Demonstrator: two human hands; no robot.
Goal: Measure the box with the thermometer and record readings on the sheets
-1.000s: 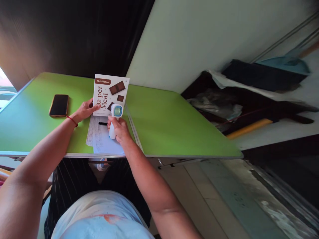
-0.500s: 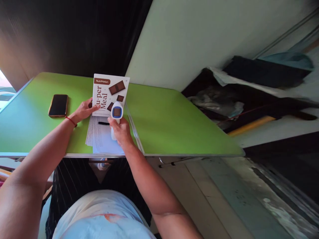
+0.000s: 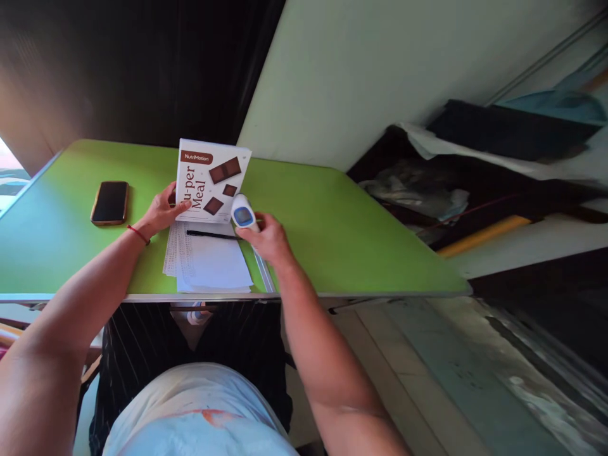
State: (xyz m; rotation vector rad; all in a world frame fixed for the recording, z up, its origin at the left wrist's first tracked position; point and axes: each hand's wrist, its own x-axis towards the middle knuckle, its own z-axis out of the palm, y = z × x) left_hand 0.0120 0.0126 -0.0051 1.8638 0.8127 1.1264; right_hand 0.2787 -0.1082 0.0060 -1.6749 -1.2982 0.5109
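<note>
Pinching a flat-sided printed box (image 3: 219,190) — left grip (image 3: 164,210), clasping a rounded white thermometer (image 3: 243,211) — right grip (image 3: 272,240)

We see a smooth worktop (image 3: 327,247) with a soft sheen, its edge trim (image 3: 95,296) looking like pale metal. The box (image 3: 215,180) appears to be smooth printed card. We take the thermometer (image 3: 244,215) for smooth white plastic around a shiny screen (image 3: 244,216). The sheets (image 3: 216,266) are matt paper; the pen (image 3: 211,234) looks like dark plastic. The phone (image 3: 109,202) shows a glossy, glassy face in a brown rim whose material we cannot tell. We read the wristband (image 3: 139,234) as red cord, the shirt (image 3: 194,405) as soft matt cloth, the trousers (image 3: 137,342) as striped fabric. The wall (image 3: 351,82) is smooth and matt, the dark panel (image 3: 142,76) faintly glossy.
</note>
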